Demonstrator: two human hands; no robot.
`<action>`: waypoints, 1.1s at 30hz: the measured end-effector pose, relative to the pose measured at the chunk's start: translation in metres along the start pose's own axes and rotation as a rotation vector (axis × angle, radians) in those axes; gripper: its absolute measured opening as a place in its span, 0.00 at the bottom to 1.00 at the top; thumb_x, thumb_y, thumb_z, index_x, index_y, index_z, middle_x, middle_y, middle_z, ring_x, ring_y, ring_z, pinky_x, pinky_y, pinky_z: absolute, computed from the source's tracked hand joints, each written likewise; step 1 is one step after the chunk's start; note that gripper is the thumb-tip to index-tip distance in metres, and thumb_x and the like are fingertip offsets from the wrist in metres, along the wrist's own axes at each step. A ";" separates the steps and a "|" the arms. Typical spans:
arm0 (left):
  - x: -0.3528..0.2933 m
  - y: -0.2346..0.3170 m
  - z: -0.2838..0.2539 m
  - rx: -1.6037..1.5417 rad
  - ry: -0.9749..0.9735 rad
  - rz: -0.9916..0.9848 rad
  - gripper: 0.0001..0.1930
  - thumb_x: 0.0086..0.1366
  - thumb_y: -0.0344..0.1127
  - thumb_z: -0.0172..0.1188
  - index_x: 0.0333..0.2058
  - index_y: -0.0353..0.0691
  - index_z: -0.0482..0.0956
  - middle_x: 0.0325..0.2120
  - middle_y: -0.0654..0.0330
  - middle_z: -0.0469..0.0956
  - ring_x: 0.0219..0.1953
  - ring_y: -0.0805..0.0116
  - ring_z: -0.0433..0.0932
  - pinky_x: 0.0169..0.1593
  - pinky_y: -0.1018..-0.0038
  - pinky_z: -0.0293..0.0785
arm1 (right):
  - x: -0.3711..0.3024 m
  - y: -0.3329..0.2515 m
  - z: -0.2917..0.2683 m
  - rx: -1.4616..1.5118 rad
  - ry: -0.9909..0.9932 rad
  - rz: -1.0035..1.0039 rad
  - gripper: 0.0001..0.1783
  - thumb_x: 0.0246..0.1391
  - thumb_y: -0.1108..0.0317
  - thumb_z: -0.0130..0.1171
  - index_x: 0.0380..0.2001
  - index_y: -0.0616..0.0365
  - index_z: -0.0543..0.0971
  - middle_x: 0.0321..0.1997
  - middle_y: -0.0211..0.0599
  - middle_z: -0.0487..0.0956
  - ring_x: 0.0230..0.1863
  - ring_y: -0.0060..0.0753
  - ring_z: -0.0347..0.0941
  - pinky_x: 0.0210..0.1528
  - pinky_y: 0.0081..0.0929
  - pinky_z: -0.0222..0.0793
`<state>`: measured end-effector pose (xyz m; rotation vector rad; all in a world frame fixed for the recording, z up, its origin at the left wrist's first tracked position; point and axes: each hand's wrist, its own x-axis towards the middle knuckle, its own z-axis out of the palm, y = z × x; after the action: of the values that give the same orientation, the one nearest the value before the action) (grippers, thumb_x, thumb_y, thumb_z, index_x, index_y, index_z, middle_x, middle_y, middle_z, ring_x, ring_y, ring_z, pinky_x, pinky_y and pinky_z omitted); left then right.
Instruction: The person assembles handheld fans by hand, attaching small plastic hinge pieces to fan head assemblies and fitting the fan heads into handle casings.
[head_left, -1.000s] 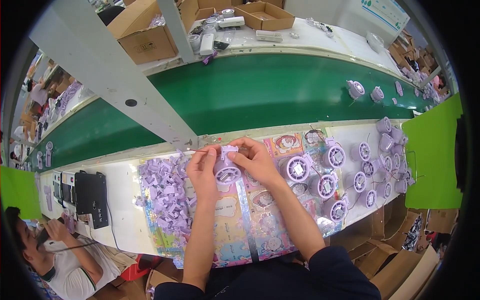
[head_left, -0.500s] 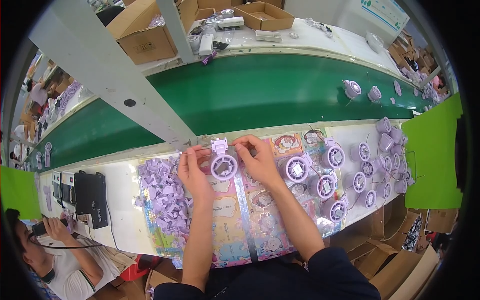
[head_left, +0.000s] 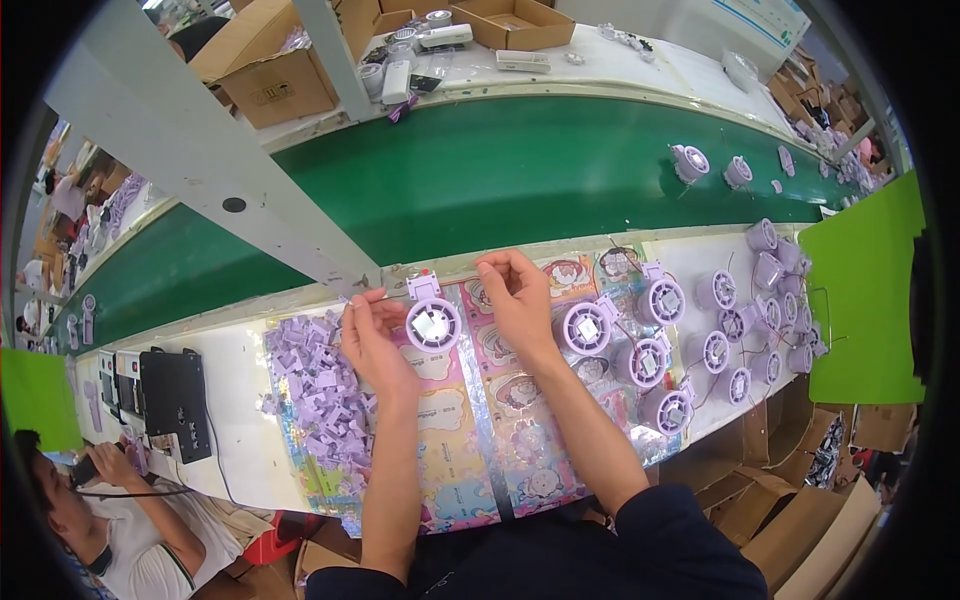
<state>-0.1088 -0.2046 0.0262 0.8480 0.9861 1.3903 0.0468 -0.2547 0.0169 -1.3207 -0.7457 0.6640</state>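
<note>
evidently, your left hand (head_left: 376, 345) and right hand (head_left: 522, 305) pinch thin wire (head_left: 464, 282) beside the lilac housing (head_left: 413, 327), probably for tension. small parts (head_left: 317, 390) lie leftward, likely for reach.

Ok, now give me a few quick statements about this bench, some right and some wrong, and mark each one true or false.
1. A round purple housing is between the left hand and the right hand. True.
2. The long belt beyond the bench is red. False: it is green.
3. A pile of small purple pieces lies to the left of the left forearm. True.
4. The right hand grips the black device. False: the device sits at the left side of the bench, well away from that hand.
5. Several similar housings are to the right of the right hand. True.
</note>
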 end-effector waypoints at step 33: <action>-0.001 0.001 0.001 0.202 -0.023 0.160 0.18 0.78 0.40 0.47 0.38 0.32 0.79 0.26 0.60 0.79 0.27 0.77 0.74 0.33 0.78 0.70 | 0.003 0.000 0.000 -0.032 0.083 -0.046 0.12 0.69 0.64 0.56 0.36 0.63 0.80 0.22 0.20 0.72 0.24 0.11 0.62 0.26 0.17 0.58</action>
<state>-0.1084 -0.2050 0.0279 1.1115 1.0724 1.4282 0.0485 -0.2524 0.0171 -1.3488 -0.7195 0.5593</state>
